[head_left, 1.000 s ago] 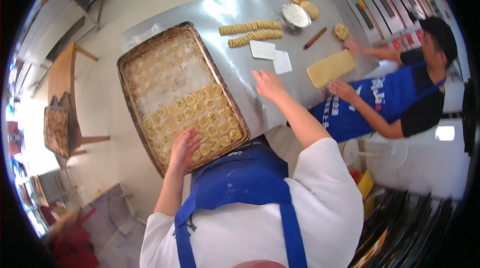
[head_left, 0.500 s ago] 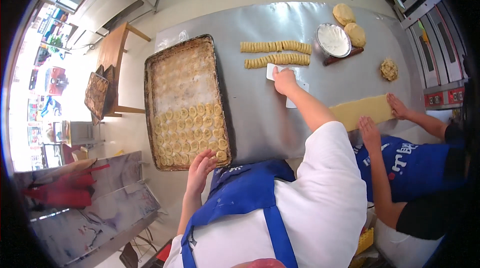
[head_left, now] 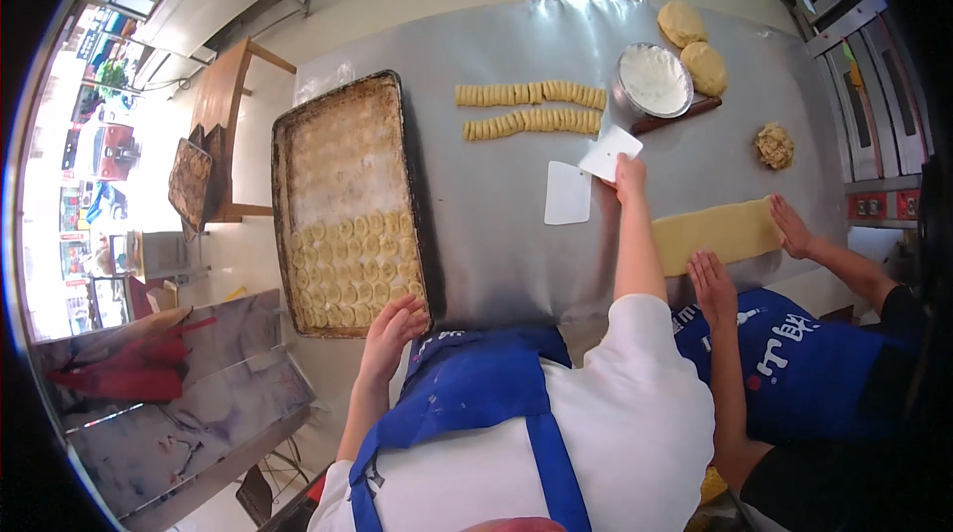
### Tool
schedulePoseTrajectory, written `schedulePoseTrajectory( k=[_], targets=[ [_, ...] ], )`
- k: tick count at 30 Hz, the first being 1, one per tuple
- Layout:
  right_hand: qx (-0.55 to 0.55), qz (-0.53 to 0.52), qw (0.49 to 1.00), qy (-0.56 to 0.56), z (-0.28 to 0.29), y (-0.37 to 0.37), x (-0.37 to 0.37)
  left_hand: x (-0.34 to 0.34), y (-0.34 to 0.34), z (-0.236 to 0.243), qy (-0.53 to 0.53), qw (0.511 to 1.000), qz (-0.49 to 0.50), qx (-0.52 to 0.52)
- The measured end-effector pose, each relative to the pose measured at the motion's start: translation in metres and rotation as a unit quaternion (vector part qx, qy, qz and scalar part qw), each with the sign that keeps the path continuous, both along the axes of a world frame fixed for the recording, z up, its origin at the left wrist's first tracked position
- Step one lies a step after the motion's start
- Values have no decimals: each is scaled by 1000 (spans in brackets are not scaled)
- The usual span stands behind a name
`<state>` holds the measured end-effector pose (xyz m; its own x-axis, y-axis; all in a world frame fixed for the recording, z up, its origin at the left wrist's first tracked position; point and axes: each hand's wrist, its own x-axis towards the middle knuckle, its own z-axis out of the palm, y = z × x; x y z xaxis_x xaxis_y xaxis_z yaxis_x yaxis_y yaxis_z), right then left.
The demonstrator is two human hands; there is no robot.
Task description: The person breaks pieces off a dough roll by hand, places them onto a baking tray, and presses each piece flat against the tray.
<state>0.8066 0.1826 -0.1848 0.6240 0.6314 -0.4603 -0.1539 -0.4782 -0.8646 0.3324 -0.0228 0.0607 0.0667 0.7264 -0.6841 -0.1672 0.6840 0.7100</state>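
My right hand [head_left: 628, 178] grips a white dough scraper [head_left: 610, 152] by its near edge, above the metal table [head_left: 486, 224]. A second white scraper [head_left: 568, 193] lies flat just left of it. Beyond are two rows of dough cut into slices, a far row [head_left: 531, 93] and a near row [head_left: 531, 122]. My left hand [head_left: 394, 326], fingers loosely apart and holding nothing, is by the near right corner of a large dark-rimmed baking tray [head_left: 342, 140]. Small round dough pieces [head_left: 347, 269] fill the tray's near half.
A metal bowl of white powder [head_left: 653, 80], two dough rounds [head_left: 685, 24] and a crumbly lump [head_left: 774, 146] sit at the right. Close on my right, a co-worker's hands [head_left: 711, 281] rest on a flat dough sheet [head_left: 717, 234]. Left stands a wooden table [head_left: 220, 95].
My right hand has carried its scraper away from the near dough row, rightward and nearer me, uncovering the scraper on the table. My left hand stays by the tray's corner.
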Motion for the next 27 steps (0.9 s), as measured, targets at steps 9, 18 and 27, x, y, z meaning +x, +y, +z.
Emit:
schedulePoseTrajectory(
  k=[9, 18, 27],
  targets=[
    [92, -107, 960, 240, 21, 63, -108, 6, -13, -2, -5, 999, 49, -5],
    [162, -215, 900, 344, 38, 69, -141, 19, 7, -6, 8, 999, -21, -50],
    [143, -225, 904, 334, 29, 54, -123, 77, 142, -53, -99, 993, -55, -45]
  ],
)
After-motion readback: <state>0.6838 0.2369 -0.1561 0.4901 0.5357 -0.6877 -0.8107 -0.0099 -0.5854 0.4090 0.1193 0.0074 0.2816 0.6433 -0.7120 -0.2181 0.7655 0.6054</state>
